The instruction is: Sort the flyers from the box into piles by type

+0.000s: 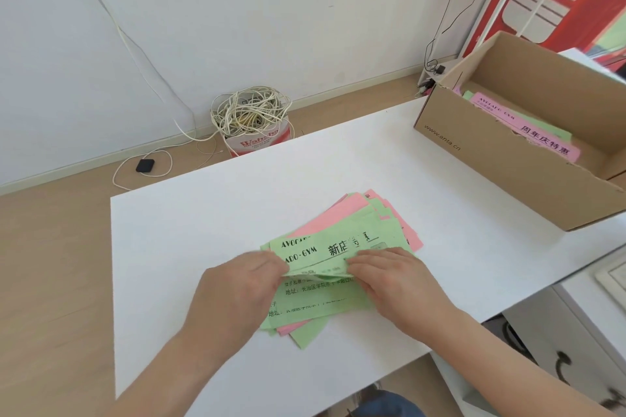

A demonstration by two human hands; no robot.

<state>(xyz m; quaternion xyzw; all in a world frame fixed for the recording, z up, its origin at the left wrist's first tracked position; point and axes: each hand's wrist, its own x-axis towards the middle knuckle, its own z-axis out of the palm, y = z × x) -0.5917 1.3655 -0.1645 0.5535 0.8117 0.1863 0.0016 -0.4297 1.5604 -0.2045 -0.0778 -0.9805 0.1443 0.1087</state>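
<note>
On the floor beyond the tabletop's far left corner lie a black adapter (pixel 145 165) and a tub (pixel 257 140) stuffed with coiled white cable. The white tabletop (pixel 189 230) carries the rest. Towards the near edge, about midway along it, the left hand (pixel 244 288) has its grip closed on the top green flyer (pixel 315 252), with fingertips and thumb pinching the left part of the sheet's near edge. That flyer (printed "AVOCADO·GYM" in black) sits atop the pile (pixel 382 220), a loose fan of green and pink sheets spread around the tabletop's middle, all mixed in one heap. The right hand (pixel 389 278) pinches the same flyer's near edge just beside the left, its grip likewise clamped on the paper, whose edge is lifted slightly off the sheets below. At the far right corner stands the open cardboard box (pixel 491 159), with a pink flyer (pixel 528 127) lying on green ones inside.
</note>
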